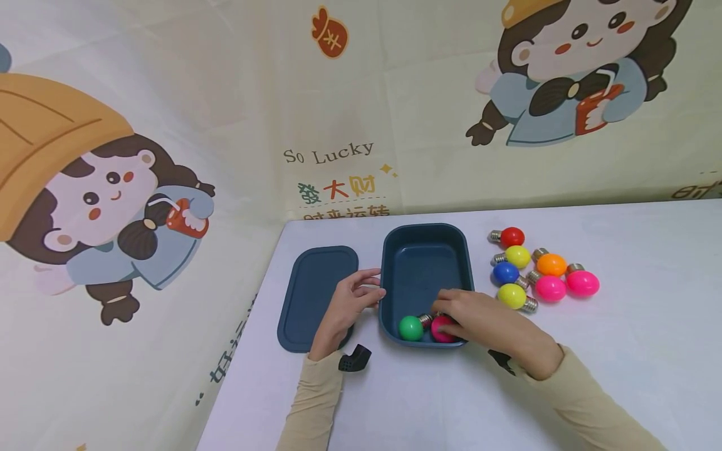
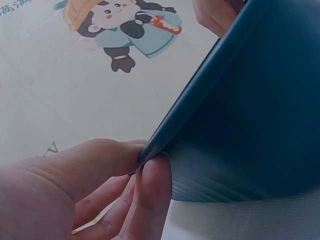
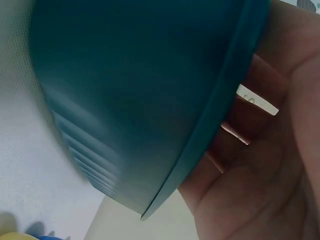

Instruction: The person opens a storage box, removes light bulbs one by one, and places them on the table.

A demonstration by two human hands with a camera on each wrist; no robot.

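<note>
A dark blue rectangular container (image 1: 425, 269) stands on the white table. My left hand (image 1: 351, 305) pinches its left rim between thumb and fingers, seen close up in the left wrist view, where the thumb (image 2: 107, 155) lies on the rim. Over the right rim reaches my right hand (image 1: 470, 316), its fingers around a pink light bulb (image 1: 442, 329) at the container's near right corner. Beside that bulb, a green light bulb (image 1: 411, 328) lies in the near left corner. In the right wrist view the container wall (image 3: 130, 100) hides the fingertips and the bulb.
To the right of the container lie several bulbs, among them a red bulb (image 1: 512, 237), an orange bulb (image 1: 551, 265), a blue bulb (image 1: 505, 273) and a yellow bulb (image 1: 511, 296). A flat dark blue lid (image 1: 316, 288) lies on the left, partly under my left hand. A printed cloth (image 1: 395, 125) hangs behind.
</note>
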